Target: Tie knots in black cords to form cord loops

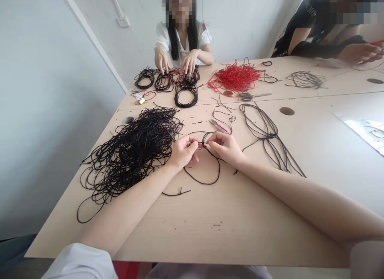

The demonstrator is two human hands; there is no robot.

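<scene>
Between my two hands a thin black cord [216,173] is stretched, with a small dark knot midway and a loop hanging down onto the table. My left hand [185,151] pinches the cord on one side of the knot, thumb against fingers. On the other side my right hand [223,147] pinches it too, close by. Just beyond my fingers lie small thread snips [220,127] with pinkish handles. A large tangled heap of black cords [135,147] is left of my left hand. Right of my right hand rests a tied bundle of black cord loops [271,136].
Across the wooden table [192,227] a person's hands [189,62] touch coiled black cords [186,96]. A red cord pile [235,77], black scissors [249,96] and a loose dark coil [307,79] lie farther back. Another person's hand [360,53] is at right. Round holes [287,111] pierce the tabletop.
</scene>
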